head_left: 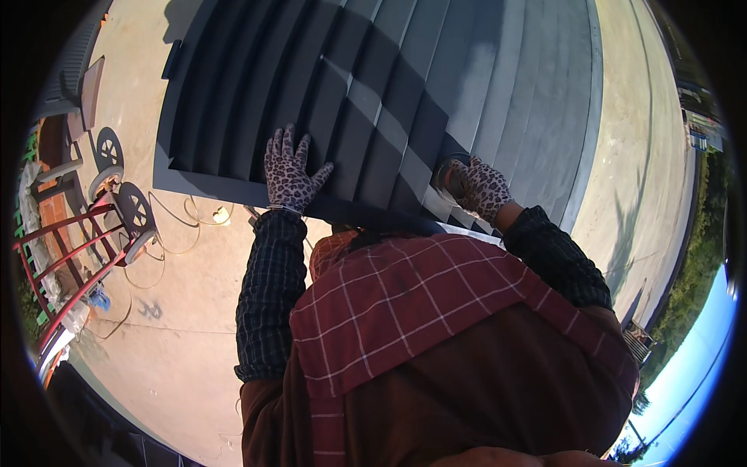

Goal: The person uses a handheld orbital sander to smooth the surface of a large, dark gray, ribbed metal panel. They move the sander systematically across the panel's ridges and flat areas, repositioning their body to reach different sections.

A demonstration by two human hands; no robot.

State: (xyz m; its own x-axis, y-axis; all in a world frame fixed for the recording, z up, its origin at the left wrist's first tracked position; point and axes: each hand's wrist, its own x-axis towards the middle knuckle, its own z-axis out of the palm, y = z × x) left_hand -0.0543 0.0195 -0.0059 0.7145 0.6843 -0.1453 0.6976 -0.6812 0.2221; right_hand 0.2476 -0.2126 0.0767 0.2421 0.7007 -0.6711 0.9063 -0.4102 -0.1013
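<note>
A large grey slatted metal panel (327, 101) lies in front of me, with long raised ridges running away from me. My left hand (293, 173), in a leopard-print glove, rests flat on its dark left part near the close edge, fingers spread. Farther right, my right hand (482, 189), in a matching glove, is closed on a round dark pad (449, 174) against the slats. The fingers partly cover the pad, so its exact kind is unclear. To the right the panel surface looks paler and dusty. My shadow falls across the slats.
A red metal hand cart (78, 249) with wheels stands on the concrete floor (187, 327) at the left. A thin hose or cord (167, 251) loops beside it. Other shelving and materials line the far left; greenery (692, 257) edges the right.
</note>
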